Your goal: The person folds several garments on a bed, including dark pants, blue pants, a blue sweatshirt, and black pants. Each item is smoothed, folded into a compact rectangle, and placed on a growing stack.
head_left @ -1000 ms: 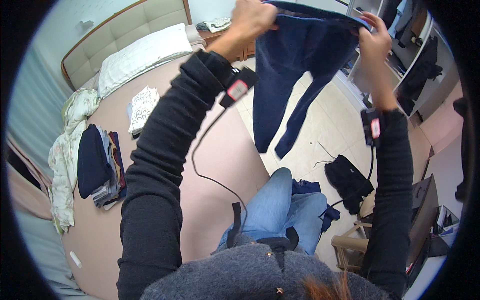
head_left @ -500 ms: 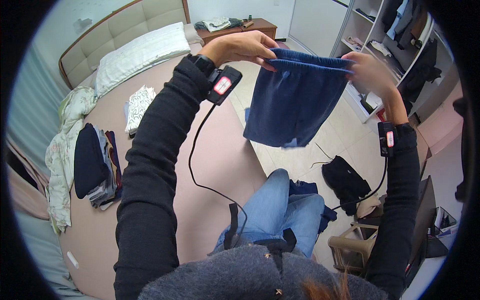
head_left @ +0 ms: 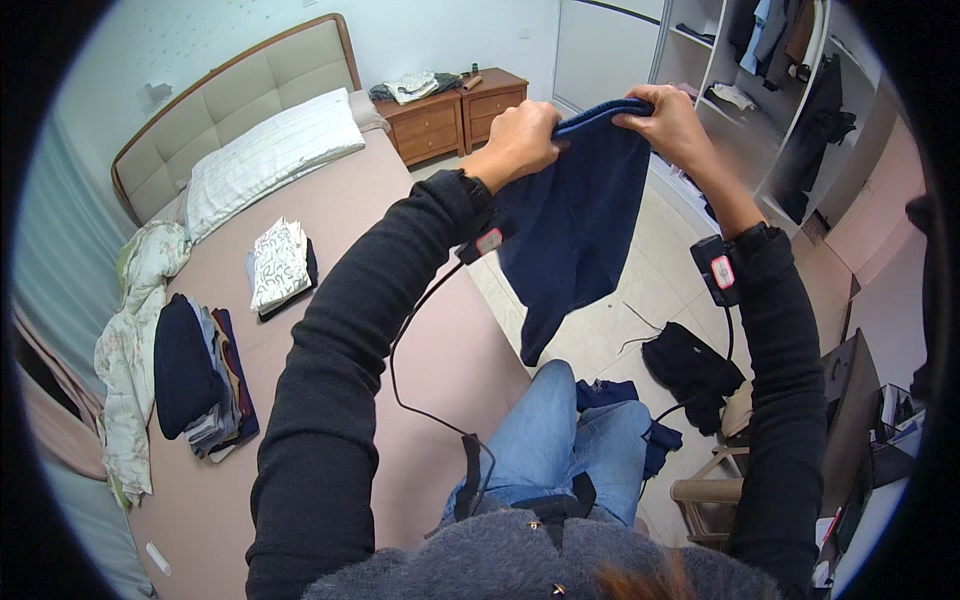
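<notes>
A pair of navy elastic-waist pants (head_left: 580, 220) hangs in the air before me, over the floor beside the bed. My left hand (head_left: 522, 142) is closed on the left end of the waistband. At its right end, the fingers of my right hand (head_left: 665, 122) pinch the band, a little higher than the left. The cloth drops in folds and narrows to a point at the lower left, near my knee. How the legs lie within the folds is hard to make out.
On the bed (head_left: 420, 300) lie a stack of folded dark and grey clothes (head_left: 195, 375) and a patterned white folded pile (head_left: 280, 265). A black garment (head_left: 690, 370) lies on the floor, close to a beige stool (head_left: 705, 490). An open wardrobe (head_left: 735, 120) stands at the far right.
My hands have come closer together, the left moving right and down, the right moving left. The pants, spread wide before, now hang narrower with a lower tip. My view has shifted slightly.
</notes>
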`<state>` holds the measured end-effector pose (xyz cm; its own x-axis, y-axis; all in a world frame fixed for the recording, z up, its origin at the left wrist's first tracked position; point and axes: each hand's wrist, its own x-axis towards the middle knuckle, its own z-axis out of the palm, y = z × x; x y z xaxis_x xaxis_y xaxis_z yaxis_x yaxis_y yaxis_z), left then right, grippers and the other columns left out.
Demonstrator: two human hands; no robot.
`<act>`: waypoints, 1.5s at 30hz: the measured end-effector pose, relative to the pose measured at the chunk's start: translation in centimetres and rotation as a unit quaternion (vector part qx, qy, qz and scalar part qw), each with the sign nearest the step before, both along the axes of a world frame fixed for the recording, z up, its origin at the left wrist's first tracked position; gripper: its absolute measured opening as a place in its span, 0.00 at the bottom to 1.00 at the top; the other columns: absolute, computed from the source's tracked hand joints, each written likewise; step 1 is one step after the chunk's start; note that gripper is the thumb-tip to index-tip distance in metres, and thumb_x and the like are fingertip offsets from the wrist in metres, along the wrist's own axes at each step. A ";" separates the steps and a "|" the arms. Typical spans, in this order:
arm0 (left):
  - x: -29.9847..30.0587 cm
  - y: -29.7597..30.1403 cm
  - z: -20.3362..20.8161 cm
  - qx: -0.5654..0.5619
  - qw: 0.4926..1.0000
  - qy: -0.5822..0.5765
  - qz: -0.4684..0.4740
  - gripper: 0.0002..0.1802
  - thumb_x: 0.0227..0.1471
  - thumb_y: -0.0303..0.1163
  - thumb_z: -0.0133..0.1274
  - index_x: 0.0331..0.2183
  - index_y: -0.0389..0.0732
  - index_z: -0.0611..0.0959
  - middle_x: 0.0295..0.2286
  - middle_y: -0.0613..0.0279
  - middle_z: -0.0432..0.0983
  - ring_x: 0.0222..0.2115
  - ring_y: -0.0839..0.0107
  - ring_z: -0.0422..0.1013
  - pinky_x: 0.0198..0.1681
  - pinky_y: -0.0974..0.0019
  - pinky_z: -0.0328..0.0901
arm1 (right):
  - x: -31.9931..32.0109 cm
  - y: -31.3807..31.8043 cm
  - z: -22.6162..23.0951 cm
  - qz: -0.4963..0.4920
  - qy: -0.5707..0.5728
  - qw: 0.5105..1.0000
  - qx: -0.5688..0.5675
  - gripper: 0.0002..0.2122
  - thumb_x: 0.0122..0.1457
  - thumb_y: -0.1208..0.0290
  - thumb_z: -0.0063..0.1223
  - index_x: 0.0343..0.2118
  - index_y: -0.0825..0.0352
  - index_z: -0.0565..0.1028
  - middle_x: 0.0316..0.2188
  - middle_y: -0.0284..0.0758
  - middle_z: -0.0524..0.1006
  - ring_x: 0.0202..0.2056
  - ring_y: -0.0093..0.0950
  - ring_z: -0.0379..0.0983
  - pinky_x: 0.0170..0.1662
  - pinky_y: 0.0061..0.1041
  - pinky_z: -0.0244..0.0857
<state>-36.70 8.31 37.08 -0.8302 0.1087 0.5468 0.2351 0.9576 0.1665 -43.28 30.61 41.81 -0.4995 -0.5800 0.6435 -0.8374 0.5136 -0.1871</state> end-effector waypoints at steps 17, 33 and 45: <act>-4.4 -1.2 6.0 0.087 0.982 -0.065 -0.153 0.11 0.52 0.25 0.61 0.40 0.38 0.83 0.35 0.48 0.79 0.35 0.53 0.78 0.45 0.63 0.73 | 1.5 -0.8 -0.3 0.125 -0.180 0.961 -0.171 0.29 0.59 0.46 0.57 0.55 0.64 0.70 0.43 0.42 0.77 0.50 0.34 0.73 0.52 0.34 0.71; 0.6 1.2 11.3 -0.119 0.980 -0.128 -0.092 0.24 0.47 0.45 0.64 0.40 0.36 0.85 0.30 0.48 0.82 0.29 0.56 0.77 0.33 0.56 0.70 | 1.5 -1.3 -1.0 0.234 -0.221 0.919 -0.228 0.20 0.59 0.72 0.57 0.54 0.67 0.67 0.43 0.36 0.78 0.45 0.24 0.76 0.55 0.25 0.68; 9.3 -4.0 23.7 0.064 0.993 -0.010 0.102 0.55 0.43 0.57 0.66 0.60 0.33 0.60 0.54 0.39 0.65 0.55 0.47 0.64 0.62 0.48 0.57 | 2.6 -2.7 -21.1 0.061 -0.407 0.899 -0.150 0.10 0.43 0.81 0.59 0.32 0.76 0.79 0.27 0.33 0.80 0.31 0.23 0.75 0.38 0.29 0.70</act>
